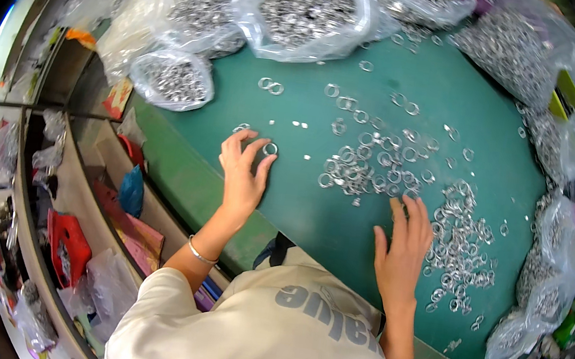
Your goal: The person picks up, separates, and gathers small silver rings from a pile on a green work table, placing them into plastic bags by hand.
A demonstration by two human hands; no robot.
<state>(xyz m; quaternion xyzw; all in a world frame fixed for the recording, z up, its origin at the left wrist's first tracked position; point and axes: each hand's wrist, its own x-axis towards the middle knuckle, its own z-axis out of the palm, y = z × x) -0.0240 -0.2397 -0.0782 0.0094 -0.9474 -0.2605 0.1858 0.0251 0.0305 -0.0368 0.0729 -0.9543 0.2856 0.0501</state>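
Observation:
My left hand (243,177) is over the left part of the green tabletop (285,194), its thumb and index fingertips closed at a small silver metal ring (270,149). Another ring (241,128) lies by its other fingertips. Further right, my right hand (403,249) rests palm down with fingers stretched and slightly apart. Its fingertips reach the near edge of a loose pile of silver rings (354,170); no ring shows in its grip. Beside that hand, on its right, spreads a second heap of rings (458,238).
Clear plastic bags full of metal rings (309,4) line the far edge. More filled bags (539,278) stand along the right side. A small open bag (172,79) sits at the far left corner. Shelves with a red plastic container (66,248) are at the left.

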